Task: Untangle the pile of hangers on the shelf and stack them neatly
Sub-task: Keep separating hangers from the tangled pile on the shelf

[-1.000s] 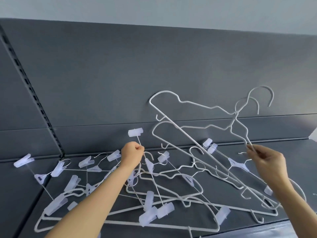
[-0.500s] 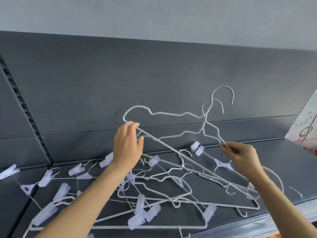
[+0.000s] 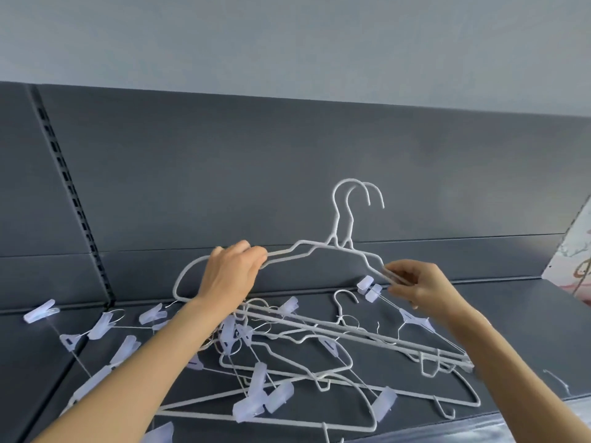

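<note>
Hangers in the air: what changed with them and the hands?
The left hand let go of a clip rod in the pile and gripped the left shoulder of the two white hangers; the pair swung upright. The right hand kept pinching their right shoulder; the pile stayed on the shelf.

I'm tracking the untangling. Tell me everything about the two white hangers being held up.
The two white hangers look like thin coated wire, almost aligned, hooks up, tilted above the pile. The left hand grips their left shoulder; the right hand pinches the right shoulder. Their bottom bars slope down-right across the pile.
</note>
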Action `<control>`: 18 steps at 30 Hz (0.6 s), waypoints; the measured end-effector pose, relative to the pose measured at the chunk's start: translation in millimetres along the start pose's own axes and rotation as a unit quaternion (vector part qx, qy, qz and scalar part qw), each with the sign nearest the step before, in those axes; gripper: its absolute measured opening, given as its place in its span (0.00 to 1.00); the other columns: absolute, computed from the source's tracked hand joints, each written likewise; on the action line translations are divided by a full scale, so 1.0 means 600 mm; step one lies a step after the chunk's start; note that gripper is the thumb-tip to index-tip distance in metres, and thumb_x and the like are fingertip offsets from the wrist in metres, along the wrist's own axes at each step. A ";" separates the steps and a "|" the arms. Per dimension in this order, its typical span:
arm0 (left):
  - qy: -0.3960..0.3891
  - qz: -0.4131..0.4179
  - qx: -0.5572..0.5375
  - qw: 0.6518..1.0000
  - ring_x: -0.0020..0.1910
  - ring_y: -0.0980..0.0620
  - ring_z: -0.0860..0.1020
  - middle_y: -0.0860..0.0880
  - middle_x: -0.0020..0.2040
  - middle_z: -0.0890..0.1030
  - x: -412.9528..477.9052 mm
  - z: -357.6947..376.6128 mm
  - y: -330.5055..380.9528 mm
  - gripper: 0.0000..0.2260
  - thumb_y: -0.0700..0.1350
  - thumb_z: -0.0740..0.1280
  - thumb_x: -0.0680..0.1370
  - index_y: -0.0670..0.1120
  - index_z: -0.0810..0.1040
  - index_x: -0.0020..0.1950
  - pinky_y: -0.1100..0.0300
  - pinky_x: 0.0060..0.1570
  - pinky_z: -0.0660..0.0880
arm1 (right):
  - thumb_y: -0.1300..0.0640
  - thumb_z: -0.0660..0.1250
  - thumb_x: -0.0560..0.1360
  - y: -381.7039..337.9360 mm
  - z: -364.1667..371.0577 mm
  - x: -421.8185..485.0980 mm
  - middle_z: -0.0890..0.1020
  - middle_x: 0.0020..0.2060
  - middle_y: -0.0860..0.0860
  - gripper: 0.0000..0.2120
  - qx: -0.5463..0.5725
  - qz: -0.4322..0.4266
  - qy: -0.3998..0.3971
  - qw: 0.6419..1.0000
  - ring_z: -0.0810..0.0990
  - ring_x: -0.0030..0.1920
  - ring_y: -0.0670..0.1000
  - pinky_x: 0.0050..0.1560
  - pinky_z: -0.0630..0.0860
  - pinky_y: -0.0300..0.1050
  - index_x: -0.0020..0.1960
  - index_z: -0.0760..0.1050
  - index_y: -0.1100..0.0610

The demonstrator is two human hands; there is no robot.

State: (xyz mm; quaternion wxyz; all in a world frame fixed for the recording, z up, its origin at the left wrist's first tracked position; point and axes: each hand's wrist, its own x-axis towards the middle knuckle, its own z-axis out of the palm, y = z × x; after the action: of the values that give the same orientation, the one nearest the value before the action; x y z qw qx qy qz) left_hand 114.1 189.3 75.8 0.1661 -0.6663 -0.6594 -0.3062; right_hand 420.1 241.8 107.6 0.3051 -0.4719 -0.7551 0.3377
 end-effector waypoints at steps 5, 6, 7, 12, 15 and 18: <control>-0.004 -0.022 -0.036 0.999 0.45 0.45 0.78 0.48 0.46 0.81 -0.036 -0.031 -0.004 0.12 0.45 0.56 0.79 0.43 0.78 0.49 0.52 0.47 0.72 | 0.60 0.68 0.71 -0.036 0.045 0.033 0.79 0.29 0.45 0.12 -0.112 -0.077 -0.013 0.991 0.77 0.31 0.50 0.40 0.73 0.46 0.39 0.71 0.45; -0.013 -0.040 -0.037 0.998 0.42 0.45 0.79 0.48 0.42 0.81 -0.042 -0.035 -0.004 0.12 0.46 0.56 0.80 0.43 0.77 0.51 0.53 0.44 0.73 | 0.59 0.68 0.72 -0.046 0.057 0.038 0.76 0.27 0.44 0.11 -0.111 -0.100 -0.006 0.989 0.74 0.30 0.48 0.37 0.71 0.44 0.38 0.70 0.45; -0.029 -0.062 -0.034 0.997 0.39 0.45 0.79 0.48 0.39 0.81 -0.048 -0.040 -0.007 0.10 0.46 0.56 0.81 0.43 0.75 0.53 0.54 0.41 0.72 | 0.58 0.67 0.72 -0.056 0.069 0.042 0.75 0.25 0.44 0.09 -0.103 -0.121 0.002 0.987 0.71 0.29 0.46 0.35 0.69 0.42 0.39 0.71 0.46; -0.091 -0.103 0.032 0.990 0.42 0.44 0.78 0.48 0.46 0.82 -0.077 -0.092 -0.050 0.11 0.49 0.53 0.81 0.48 0.72 0.58 0.53 0.38 0.72 | 0.57 0.67 0.73 -0.078 0.122 0.057 0.72 0.24 0.44 0.11 -0.053 -0.143 -0.014 0.988 0.67 0.27 0.45 0.34 0.65 0.42 0.35 0.72 0.46; -0.094 -0.096 0.085 0.987 0.43 0.44 0.78 0.48 0.45 0.80 -0.097 -0.133 -0.074 0.12 0.48 0.52 0.82 0.49 0.73 0.58 0.51 0.41 0.73 | 0.59 0.68 0.73 -0.095 0.156 0.064 0.71 0.24 0.45 0.11 -0.001 -0.146 -0.026 0.989 0.65 0.27 0.44 0.34 0.64 0.43 0.34 0.73 0.48; -0.077 -0.120 0.104 0.984 0.40 0.45 0.77 0.48 0.42 0.78 -0.126 -0.176 -0.098 0.12 0.46 0.53 0.82 0.49 0.74 0.57 0.51 0.40 0.73 | 0.56 0.67 0.74 -0.130 0.202 0.069 0.69 0.25 0.47 0.08 -0.048 -0.179 -0.011 0.983 0.64 0.28 0.47 0.33 0.64 0.45 0.37 0.75 0.57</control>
State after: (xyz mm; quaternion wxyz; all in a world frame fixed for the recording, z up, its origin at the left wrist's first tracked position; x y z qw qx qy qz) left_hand 40.8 68.6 97.6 0.1452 -0.5830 -0.7736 -0.2015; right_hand 271.0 227.6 104.9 0.3292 -0.3391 -0.8463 0.2460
